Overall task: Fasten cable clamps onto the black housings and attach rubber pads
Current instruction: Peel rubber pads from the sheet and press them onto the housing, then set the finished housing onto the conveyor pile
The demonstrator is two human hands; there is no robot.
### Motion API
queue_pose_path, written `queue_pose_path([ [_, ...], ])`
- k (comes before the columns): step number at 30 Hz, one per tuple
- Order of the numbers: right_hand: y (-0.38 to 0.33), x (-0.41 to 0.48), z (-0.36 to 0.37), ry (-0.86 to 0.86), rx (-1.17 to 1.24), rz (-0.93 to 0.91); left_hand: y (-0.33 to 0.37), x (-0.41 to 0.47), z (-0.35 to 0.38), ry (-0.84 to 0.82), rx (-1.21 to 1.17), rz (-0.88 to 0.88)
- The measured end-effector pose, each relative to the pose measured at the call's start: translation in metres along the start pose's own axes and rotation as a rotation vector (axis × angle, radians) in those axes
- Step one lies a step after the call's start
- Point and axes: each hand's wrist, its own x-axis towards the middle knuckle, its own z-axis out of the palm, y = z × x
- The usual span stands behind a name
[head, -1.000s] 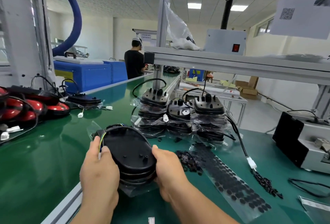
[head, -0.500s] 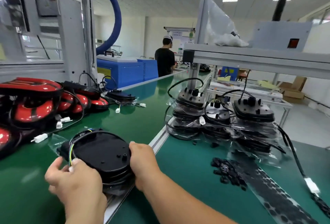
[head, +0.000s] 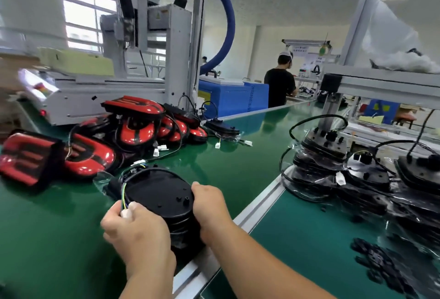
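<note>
Green matting covers the worktop (head: 226,170) under my hands. My left hand (head: 135,229) curls round the near side of a stack of black housings (head: 162,194), pinching a white connector (head: 126,213) (coloured wires run up from it). My right hand (head: 209,205) grips the stack's right edge, just beside the worktop's aluminium rail (head: 262,203). Red lamps (head: 133,129) pile toward the far left edge. Bagged housings (head: 319,158) and loose rubber pads (head: 376,260) lie right of the rail.

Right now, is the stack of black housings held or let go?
Held: left hand and right hand grip opposite sides of the stack of black housings.
</note>
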Motion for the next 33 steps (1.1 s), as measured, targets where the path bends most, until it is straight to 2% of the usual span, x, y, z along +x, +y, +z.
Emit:
queue_pose_path([
  [11, 0.009, -0.014, 0.041, -0.114, -0.054, 0.017, 0.020, 0.015, -0.035, -0.001, 0.149, 0.059],
  [24, 0.024, -0.010, 0.041, -0.106, -0.372, -0.217, 0.011, 0.020, -0.039, 0.020, 0.160, 0.034],
  [29, 0.029, -0.008, 0.039, -0.078, -0.445, -0.231, 0.006, 0.024, -0.042, 0.034, 0.286, 0.064],
  [33, 0.024, -0.011, 0.037, -0.139, -0.466, -0.178, 0.018, 0.021, -0.049, 0.098, 0.496, 0.105],
])
